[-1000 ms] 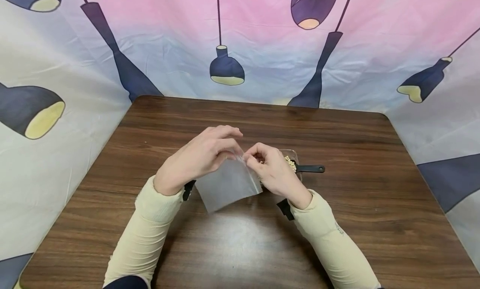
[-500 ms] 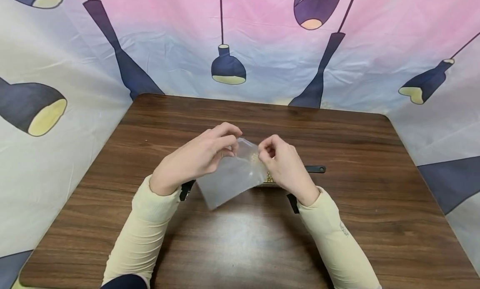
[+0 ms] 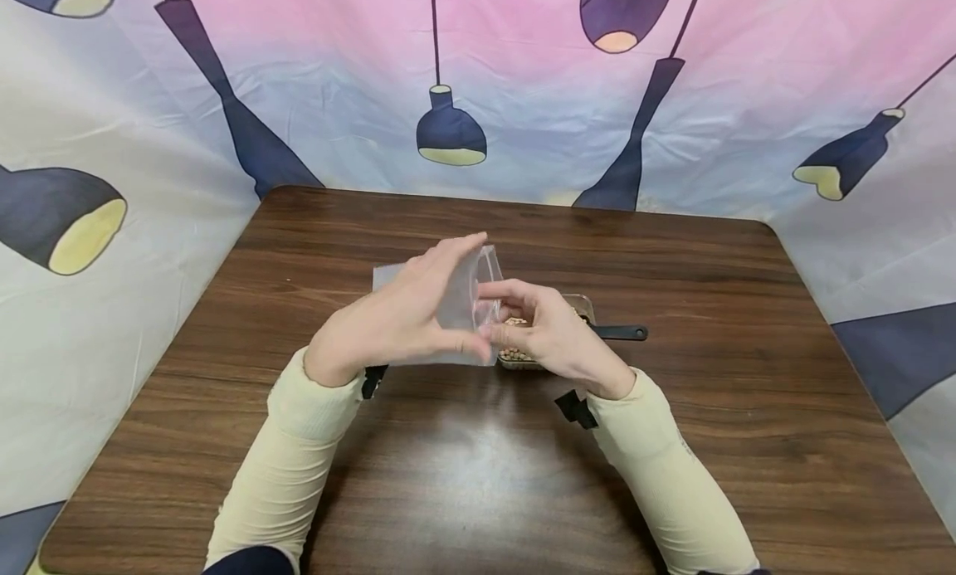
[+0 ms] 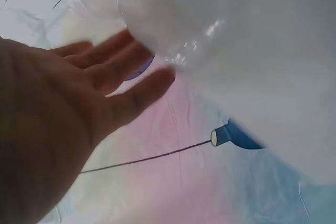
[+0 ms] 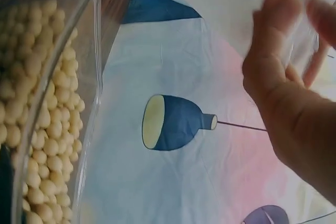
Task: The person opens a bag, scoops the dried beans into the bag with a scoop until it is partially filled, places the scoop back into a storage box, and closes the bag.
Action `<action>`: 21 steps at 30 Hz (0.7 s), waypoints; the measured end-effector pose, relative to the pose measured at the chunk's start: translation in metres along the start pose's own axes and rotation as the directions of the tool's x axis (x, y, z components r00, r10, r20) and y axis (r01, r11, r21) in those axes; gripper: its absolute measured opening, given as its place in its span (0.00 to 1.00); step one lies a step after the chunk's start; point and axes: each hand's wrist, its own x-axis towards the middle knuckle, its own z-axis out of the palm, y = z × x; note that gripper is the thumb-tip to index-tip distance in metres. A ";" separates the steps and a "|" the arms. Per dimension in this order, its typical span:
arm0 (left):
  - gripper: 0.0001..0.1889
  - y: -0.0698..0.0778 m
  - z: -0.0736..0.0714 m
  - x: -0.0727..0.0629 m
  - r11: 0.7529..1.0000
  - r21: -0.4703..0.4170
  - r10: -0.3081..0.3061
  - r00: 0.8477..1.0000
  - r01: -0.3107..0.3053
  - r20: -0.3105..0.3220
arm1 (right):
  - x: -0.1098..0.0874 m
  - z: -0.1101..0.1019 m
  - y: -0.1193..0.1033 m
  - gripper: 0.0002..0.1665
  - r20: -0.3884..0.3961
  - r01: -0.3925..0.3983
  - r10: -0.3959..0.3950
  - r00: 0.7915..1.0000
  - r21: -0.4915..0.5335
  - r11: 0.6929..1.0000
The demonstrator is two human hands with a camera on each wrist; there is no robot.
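A clear zip bag (image 3: 457, 305) is held in the air between both hands, its mouth parted toward the right. My left hand (image 3: 392, 318) is spread around the bag, straight fingers above and thumb below. In the left wrist view, the same hand (image 4: 100, 90) has its fingertips right at the bag's edge. Thumb and curled fingers of my right hand (image 3: 556, 330) are at the bag's mouth, where plastic overlaps them. Under the right hand is a clear container (image 5: 97, 72) of pale soybeans (image 5: 50, 145), partly hidden.
A black handle (image 3: 621, 333) sticks out from the container to the right. Everything stands on a dark wooden table (image 3: 478, 475). Behind it hangs a pastel cloth (image 3: 336, 127) printed with lamps.
Both hands first pinched at the zip edge; then the right drew away to the right. Now the left hand has spread wide, the bag has tipped level, and the right fingers are back at its mouth.
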 end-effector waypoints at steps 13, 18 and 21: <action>0.81 0.000 0.020 0.006 0.962 0.266 0.087 0.993 -0.063 -0.079 | -0.001 0.005 -0.001 0.22 -0.013 0.116 -0.116 0.993 0.187 0.975; 0.75 0.002 0.021 0.008 0.948 0.305 0.127 0.986 -0.089 -0.107 | 0.000 0.007 -0.001 0.27 -0.040 0.018 -0.015 0.999 0.075 0.997; 0.69 0.001 0.020 0.008 0.948 0.301 0.152 0.979 -0.106 -0.134 | 0.000 0.007 -0.002 0.31 -0.048 -0.023 0.023 0.999 0.012 1.000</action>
